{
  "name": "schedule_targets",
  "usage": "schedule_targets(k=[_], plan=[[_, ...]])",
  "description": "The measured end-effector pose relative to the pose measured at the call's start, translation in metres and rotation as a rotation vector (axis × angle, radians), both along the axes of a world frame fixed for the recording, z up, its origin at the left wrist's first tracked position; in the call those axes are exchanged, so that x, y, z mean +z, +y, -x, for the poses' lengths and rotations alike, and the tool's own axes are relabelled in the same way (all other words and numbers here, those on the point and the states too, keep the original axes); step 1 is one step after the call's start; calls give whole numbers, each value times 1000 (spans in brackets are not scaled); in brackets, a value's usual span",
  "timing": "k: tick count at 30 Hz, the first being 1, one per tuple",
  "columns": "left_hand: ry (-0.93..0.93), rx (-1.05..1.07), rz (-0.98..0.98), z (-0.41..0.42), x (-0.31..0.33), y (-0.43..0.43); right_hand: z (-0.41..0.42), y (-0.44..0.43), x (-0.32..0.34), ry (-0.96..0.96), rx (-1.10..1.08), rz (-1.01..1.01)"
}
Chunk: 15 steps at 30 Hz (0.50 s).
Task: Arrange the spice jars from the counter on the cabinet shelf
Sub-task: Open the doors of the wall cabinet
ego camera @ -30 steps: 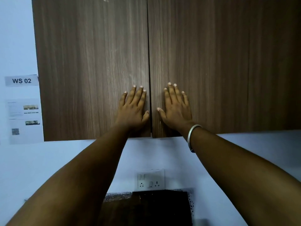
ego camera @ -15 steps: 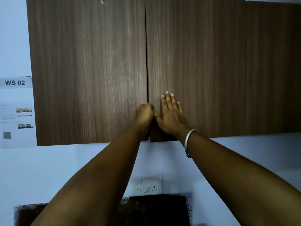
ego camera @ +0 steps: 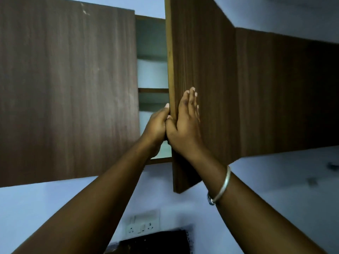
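While my left hand (ego camera: 158, 123) curls around the right cabinet door (ego camera: 201, 88) edge and my right hand (ego camera: 185, 123) lies spread flat on its face, fingers risk pinching; the spice jars are out of view.

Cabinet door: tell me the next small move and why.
Probably swing the right door further open. It stands only partly open, the left hand curled round its edge and the right hand flat on its face. Only a narrow strip of the shelf shows, and the left door is shut.
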<state>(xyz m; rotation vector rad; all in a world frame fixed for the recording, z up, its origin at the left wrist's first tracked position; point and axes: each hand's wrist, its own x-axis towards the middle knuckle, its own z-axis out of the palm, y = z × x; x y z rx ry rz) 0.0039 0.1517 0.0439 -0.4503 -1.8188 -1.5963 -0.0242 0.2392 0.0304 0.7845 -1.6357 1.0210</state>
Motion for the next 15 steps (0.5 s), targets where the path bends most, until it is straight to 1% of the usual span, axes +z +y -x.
schedule_targets(k=[2,4,6,9,12,15], plan=[[52,-126,-4,0,0,30,-17,32,0,-45,66,16],[100,-256,-8,0,0,62,-31,62,-1,-73,81,73],[147,-336,-19,4,1,92,-41,94,-2,-106,119,130],[222,-427,1,13,1,141,-51,151,-1,-55,-25,149],[279,-403,97,18,3,187,-58,202,-3,-13,-126,171],[352,-345,236,25,1,230,-59,246,-3,-51,-246,247]])
